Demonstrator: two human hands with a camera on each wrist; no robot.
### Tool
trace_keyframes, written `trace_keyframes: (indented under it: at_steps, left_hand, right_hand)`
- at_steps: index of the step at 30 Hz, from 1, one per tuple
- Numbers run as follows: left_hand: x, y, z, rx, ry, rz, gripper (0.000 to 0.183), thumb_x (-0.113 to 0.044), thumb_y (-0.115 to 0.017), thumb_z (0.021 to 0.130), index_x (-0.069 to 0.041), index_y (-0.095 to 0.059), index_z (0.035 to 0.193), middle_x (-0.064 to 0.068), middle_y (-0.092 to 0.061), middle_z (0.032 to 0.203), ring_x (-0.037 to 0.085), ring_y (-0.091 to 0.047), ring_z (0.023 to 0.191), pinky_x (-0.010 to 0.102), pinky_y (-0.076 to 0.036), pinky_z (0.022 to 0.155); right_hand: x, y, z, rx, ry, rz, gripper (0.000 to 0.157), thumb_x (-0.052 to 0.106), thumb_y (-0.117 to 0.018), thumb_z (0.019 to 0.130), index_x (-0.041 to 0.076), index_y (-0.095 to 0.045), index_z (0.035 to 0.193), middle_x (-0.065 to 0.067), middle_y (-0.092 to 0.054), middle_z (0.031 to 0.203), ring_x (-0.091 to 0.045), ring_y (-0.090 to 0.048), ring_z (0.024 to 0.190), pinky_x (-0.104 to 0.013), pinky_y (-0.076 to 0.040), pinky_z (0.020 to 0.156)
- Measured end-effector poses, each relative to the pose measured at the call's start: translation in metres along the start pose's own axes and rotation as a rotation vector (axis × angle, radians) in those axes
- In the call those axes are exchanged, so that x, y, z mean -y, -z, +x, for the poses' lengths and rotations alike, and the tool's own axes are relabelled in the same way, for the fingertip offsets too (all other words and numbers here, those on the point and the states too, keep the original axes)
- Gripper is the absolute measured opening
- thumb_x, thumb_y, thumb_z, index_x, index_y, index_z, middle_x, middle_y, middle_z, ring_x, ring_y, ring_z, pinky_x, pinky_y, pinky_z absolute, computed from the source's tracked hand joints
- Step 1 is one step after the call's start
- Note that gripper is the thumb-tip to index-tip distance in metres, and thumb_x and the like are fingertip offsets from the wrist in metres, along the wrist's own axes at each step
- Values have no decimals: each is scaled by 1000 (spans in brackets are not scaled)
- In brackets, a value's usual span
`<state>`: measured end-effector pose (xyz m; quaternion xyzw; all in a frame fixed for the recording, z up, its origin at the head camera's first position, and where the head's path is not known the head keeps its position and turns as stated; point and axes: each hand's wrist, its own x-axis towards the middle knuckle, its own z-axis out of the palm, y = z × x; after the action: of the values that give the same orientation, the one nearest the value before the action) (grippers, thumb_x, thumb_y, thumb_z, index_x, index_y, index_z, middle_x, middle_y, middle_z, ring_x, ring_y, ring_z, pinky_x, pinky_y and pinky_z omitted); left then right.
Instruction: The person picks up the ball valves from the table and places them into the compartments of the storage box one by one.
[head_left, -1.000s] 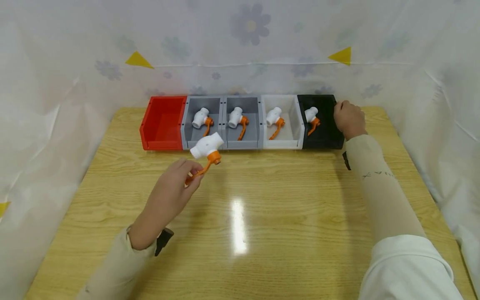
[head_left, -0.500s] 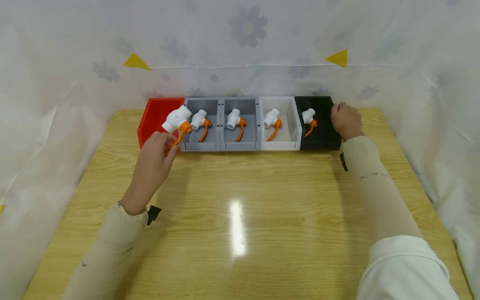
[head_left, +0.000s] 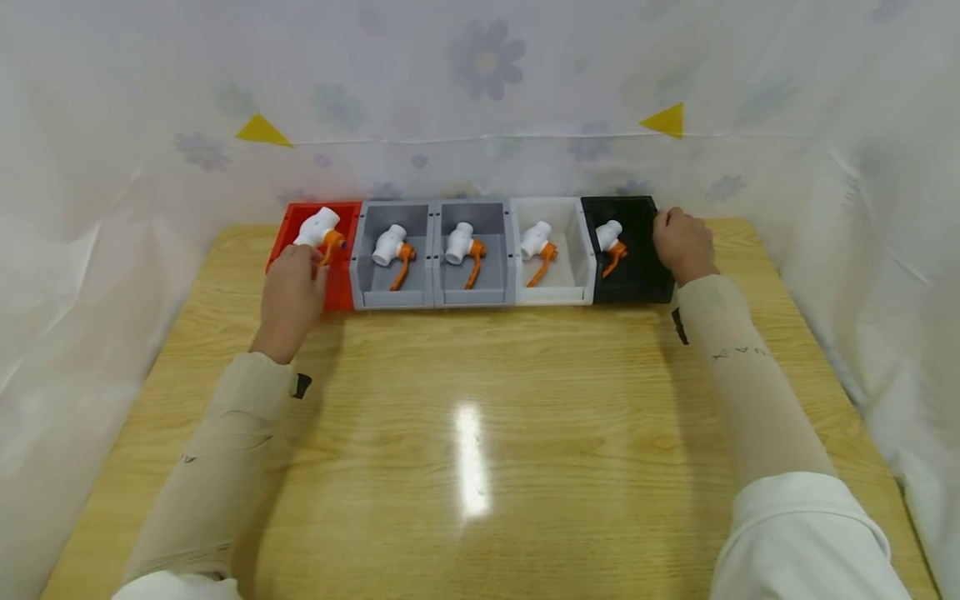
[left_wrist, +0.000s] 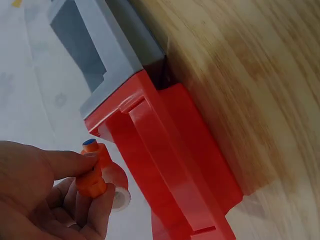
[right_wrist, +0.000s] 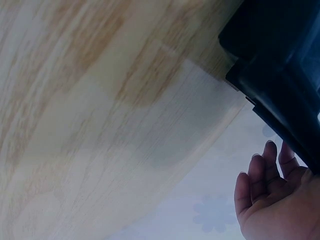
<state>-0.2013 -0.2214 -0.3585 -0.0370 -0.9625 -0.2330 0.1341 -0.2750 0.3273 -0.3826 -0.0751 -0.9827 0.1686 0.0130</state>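
My left hand (head_left: pixel 288 296) pinches the orange handle of a white ball valve (head_left: pixel 317 225) over the red bin (head_left: pixel 341 292) at the left end of a row. In the left wrist view the thumb and fingers press on the valve's orange part (left_wrist: pixel 92 182), beside the red bin's opening. At the row's other end, my right hand (head_left: pixel 684 246) grips the right side wall of the black bin (head_left: pixel 641 250). Several of its fingers (right_wrist: pixel 257 175) show along the outside of that wall in the right wrist view; the thumb is hidden.
Between the end bins stand two grey bins (head_left: pixel 495 225) and a white bin (head_left: pixel 576 250). Similar valves lie in the grey bins, the white bin and the black one, their orange handles toward me. A flowered curtain (head_left: pixel 480 100) hangs behind the wooden table (head_left: pixel 390 450).
My left hand has carried the valve leftward and away from me, from in front of the grey bins to over the red bin. My right hand has stayed at the black bin.
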Motion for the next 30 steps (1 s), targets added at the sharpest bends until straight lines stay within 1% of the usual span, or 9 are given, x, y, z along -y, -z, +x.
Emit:
trace_keyframes:
  at_steps: [6,9,13,19,21,26,30]
  left_hand:
    - [9,-9,13,43,57,34,25,-10,-53,93,9,-53,108,21,-52,97,32,-46,83,42,-45,72]
    - [12,-13,17,47,65,38,24,-10,-52,92,9,-53,108,22,-52,99,33,-47,85,44,-45,75]
    - [17,-19,22,55,75,56,25,-10,-52,92,9,-52,108,23,-52,99,34,-47,86,45,-45,77]
    - [25,-26,26,94,101,91,24,-10,-52,92,10,-51,105,24,-51,94,35,-47,83,46,-44,74]
    - [27,-29,27,93,100,97,22,-10,-52,92,11,-52,102,25,-50,91,36,-48,81,46,-44,72]
    - [34,-37,29,60,97,104,19,-9,-51,92,10,-53,94,25,-51,87,40,-51,78,48,-43,67]
    - [36,-40,30,83,128,98,20,-11,-51,92,9,-52,95,25,-51,88,39,-50,79,47,-43,69]
  right_hand:
    - [1,0,0,-11,4,1,66,37,-6,98,-11,-43,122,-33,-50,108,-51,-48,96,-62,-32,90]
    - [2,1,0,-11,-2,-5,65,37,-7,99,-12,-42,124,-34,-49,111,-52,-47,98,-63,-31,91]
    - [1,1,0,-13,-7,-5,65,37,-7,99,-12,-42,124,-34,-49,112,-52,-47,99,-63,-31,91]
    - [0,1,-1,-1,-14,-11,69,39,-3,98,-11,-42,125,-34,-49,114,-52,-46,101,-63,-29,92]
    - [1,1,-1,-1,-18,-14,70,39,-3,98,-11,-42,125,-34,-49,114,-52,-46,101,-63,-29,93]
    - [2,1,0,4,-22,-14,67,38,-5,98,-11,-43,124,-33,-49,115,-51,-46,102,-62,-29,93]
    - [3,2,1,14,-25,-17,66,38,-6,99,-10,-41,128,-34,-47,120,-51,-45,105,-61,-29,94]
